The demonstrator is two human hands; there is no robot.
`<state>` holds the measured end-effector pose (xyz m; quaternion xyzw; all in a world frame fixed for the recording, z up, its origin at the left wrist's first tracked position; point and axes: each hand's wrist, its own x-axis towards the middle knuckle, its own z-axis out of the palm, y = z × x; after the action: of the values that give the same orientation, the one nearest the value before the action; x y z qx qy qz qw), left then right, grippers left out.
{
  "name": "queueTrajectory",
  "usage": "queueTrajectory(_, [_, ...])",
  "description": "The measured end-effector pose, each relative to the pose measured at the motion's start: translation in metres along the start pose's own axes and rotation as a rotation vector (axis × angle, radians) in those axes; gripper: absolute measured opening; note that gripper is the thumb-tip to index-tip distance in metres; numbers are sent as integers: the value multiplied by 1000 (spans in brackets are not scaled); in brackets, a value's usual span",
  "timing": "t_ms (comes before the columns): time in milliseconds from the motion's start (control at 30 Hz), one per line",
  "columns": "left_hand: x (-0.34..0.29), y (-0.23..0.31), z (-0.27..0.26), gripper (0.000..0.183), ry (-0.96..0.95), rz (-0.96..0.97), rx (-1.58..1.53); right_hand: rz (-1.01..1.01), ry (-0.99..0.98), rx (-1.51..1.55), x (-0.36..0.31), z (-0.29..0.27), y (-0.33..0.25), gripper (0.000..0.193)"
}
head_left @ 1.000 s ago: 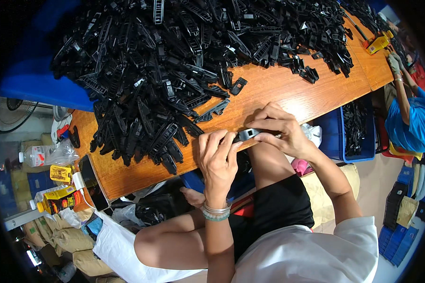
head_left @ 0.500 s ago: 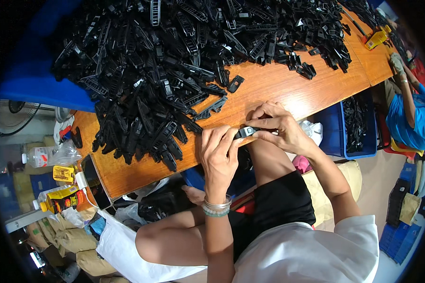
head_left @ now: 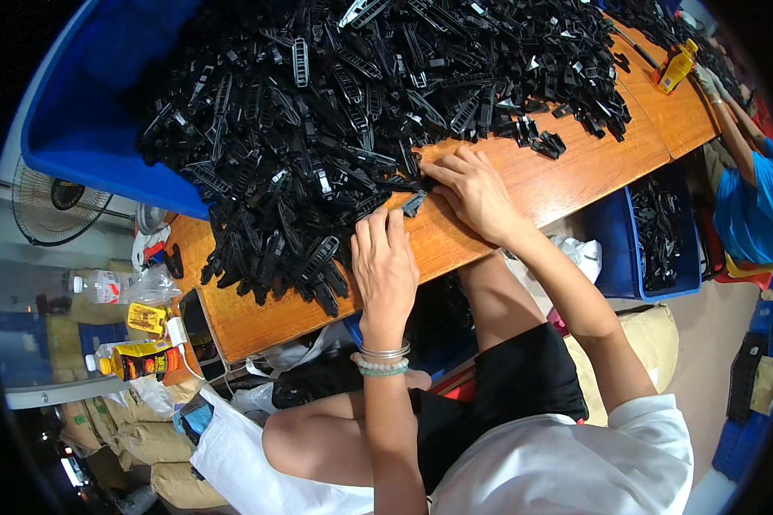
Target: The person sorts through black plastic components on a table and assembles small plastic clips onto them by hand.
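A big heap of black plastic parts [head_left: 275, 163], many of them long and ladder-like, covers much of the wooden table [head_left: 541, 189]. At the heap's near edge lies my left hand [head_left: 385, 266], its fingers stretched forward and touching the parts, gripping nothing that I can see. My right hand [head_left: 477, 196] reaches over the tabletop with bent fingers. Its fingertips press together at the heap's edge, and whatever they hold is hidden. Between the two hands rests a dark grey part [head_left: 414, 204].
Behind the heap on the left stands a blue bin [head_left: 103, 163]. A blue crate [head_left: 614, 249] of black parts sits below the table at right. A yellow bottle [head_left: 678, 67] lies near a co-worker's gloved hand [head_left: 706, 81]. Bottles [head_left: 142, 360] and a fan [head_left: 56, 202] are at left.
Both hands have come apart and moved forward to the heap, the right one farther. The small black part they held together is no longer visible between them. The view has shifted slightly.
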<state>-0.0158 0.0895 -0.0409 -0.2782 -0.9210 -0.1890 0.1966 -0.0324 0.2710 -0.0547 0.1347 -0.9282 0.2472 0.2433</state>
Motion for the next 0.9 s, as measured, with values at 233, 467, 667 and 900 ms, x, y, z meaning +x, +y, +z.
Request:
queueTrajectory(233, [4, 0, 5, 22, -28, -1, -99, 325, 49, 464, -26, -17, 7, 33])
queueTrajectory(467, [-3, 16, 5, 20, -98, -190, -653, 168, -4, -90, -48, -57, 13, 29])
queueTrajectory(667, [3, 12, 10, 19, -78, -63, -522, 315, -202, 466, -38, -65, 18, 28])
queueTrajectory(900, [4, 11, 9, 18, -125, -68, -561, 274, -392, 537, -29, -62, 35, 30])
